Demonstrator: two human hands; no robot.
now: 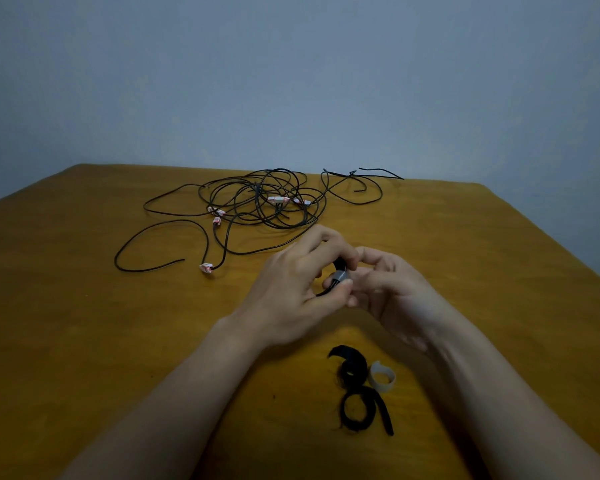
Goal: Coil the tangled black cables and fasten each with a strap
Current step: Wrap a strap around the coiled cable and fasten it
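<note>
Head view shows me at the fastening step for one cable. My left hand [291,282] curls round a small black coil [339,263], thumb and fingers pinching it just above the table. My right hand [392,289] meets it from the other side, fingertips pinching the grey strap [340,276] that wraps the bundle. I cannot tell whether the strap's end is pressed down yet.

I judge the next move calls for pulling the strap snug and pressing its tail flat without letting the loops spring apart, then setting this coil aside. Most of the work remains: the tangle [267,199] of black cables lies well beyond my hands, with pink-and-white ends [205,268] scattered through it. Near me lie two black straps [352,367] and a pale strap [381,377].

All of it rests on a brown wooden table [118,341] against a plain grey-blue wall [291,81], in dim light.
</note>
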